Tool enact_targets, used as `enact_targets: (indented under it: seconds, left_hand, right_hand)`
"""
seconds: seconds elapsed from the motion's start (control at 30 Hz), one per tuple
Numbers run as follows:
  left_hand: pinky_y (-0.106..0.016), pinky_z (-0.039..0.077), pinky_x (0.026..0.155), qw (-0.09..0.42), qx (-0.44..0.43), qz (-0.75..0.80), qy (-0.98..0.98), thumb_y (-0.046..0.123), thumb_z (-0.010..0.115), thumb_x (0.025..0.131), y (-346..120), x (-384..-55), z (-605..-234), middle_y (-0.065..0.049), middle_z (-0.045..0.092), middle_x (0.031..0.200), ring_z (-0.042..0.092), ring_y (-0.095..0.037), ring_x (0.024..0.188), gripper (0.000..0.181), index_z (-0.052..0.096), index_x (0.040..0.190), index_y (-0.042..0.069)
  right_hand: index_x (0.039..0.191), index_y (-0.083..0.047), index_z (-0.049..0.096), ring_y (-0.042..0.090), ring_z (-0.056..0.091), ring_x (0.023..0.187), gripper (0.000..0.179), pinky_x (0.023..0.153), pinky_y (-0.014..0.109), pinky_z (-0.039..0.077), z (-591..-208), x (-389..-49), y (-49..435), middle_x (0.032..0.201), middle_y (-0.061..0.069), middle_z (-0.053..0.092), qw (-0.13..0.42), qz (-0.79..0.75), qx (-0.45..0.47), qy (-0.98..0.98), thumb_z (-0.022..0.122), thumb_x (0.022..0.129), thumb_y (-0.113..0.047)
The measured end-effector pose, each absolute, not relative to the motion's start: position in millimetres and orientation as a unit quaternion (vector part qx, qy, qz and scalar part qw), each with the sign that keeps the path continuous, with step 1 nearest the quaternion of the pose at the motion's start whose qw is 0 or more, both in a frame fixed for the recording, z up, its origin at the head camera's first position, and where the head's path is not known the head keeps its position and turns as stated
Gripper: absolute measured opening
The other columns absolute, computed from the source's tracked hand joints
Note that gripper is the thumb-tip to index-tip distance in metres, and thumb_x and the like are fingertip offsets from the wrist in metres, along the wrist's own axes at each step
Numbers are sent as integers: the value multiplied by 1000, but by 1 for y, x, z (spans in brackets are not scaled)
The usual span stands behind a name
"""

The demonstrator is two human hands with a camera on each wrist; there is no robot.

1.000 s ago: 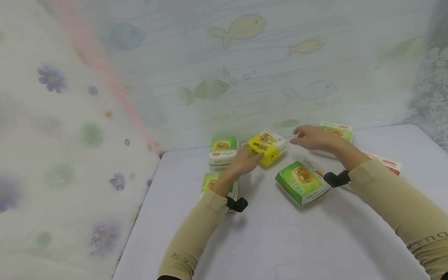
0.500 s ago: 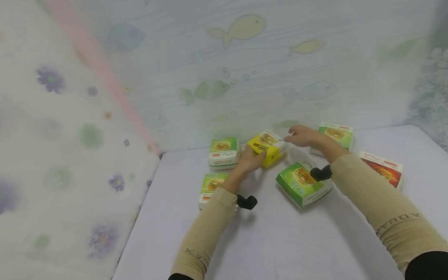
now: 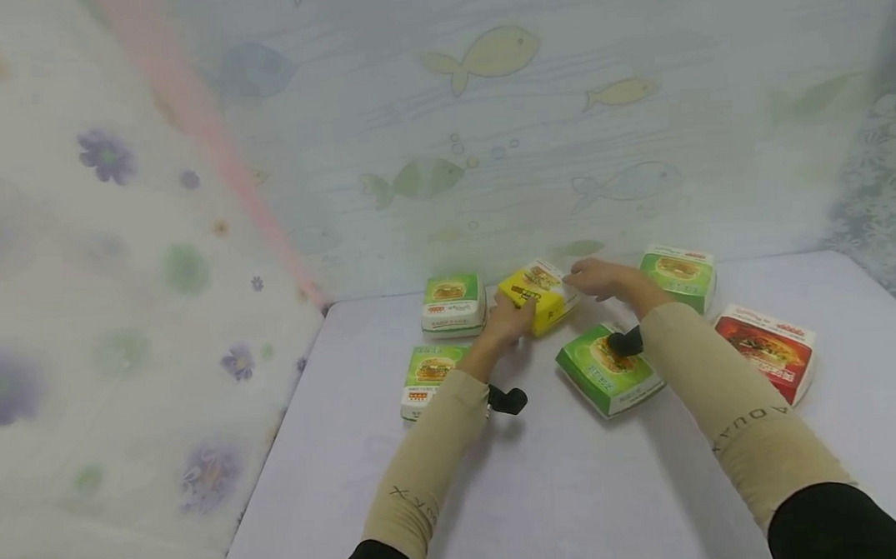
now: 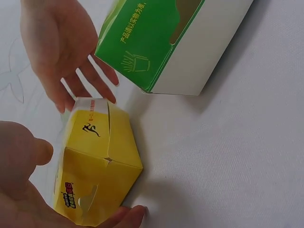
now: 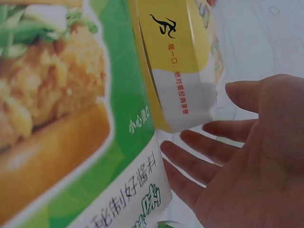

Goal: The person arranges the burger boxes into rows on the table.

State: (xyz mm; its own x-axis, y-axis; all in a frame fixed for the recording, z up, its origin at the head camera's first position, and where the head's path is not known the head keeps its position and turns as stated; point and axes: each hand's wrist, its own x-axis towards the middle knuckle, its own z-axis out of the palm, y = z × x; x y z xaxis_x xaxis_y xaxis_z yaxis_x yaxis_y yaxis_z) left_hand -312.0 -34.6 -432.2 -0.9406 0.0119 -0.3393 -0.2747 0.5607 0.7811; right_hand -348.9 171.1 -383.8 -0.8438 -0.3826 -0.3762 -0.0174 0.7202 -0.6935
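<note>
A yellow and white burger box (image 3: 545, 307) lies tilted at the back middle of the table. My left hand (image 3: 506, 320) is at its near left end; in the left wrist view, the fingers (image 4: 135, 217) reach along the yellow box while the thumb stands apart from its top. At the white end is my right hand (image 3: 600, 279), fingers (image 5: 209, 147) extended and spread, fingertips right at the box in the right wrist view. Just in front of both hands lies a green burger box (image 3: 610, 382), partly covered by the right wrist camera.
Two green burger boxes, one at the back left (image 3: 452, 306) and one nearer (image 3: 425, 372), stand left of my hands. Another green box (image 3: 676, 278) and a red burger box (image 3: 770, 349) lie to the right. A patterned curtain (image 3: 416, 231) borders the white table (image 3: 562, 491).
My left hand has shifted slightly right along the yellow box. My right hand has come left to the box's white end, uncovering the red box. The boxes look nearly unmoved.
</note>
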Motion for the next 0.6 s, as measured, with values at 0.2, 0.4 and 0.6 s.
enact_targets:
  seconds: [0.2,0.4,0.6]
  left_hand:
    - [-38,56,81,169,-74,457,870,46,47,107,-34,-317,-434,-25,40,151,57,-26,94,77,14,163,5]
    - [-33,48,62,173,-49,424,888,42,35,110,-35,-324,-431,-21,52,137,52,-21,67,67,16,163,6]
    - [-39,52,75,198,-44,415,887,43,32,111,-37,-329,-431,-19,50,139,54,-23,75,67,13,164,7]
  right_hand:
    - [142,19,37,50,51,125,54,104,58,47,-386,-346,168,138,38,45,254,-333,-128,899,40,108,-23]
    - [106,12,61,41,66,107,39,97,52,53,-386,-344,166,107,25,66,245,-297,-124,915,46,107,-25]
    - [105,13,62,38,68,100,42,93,48,55,-382,-339,168,105,26,69,251,-289,-115,917,47,107,-26]
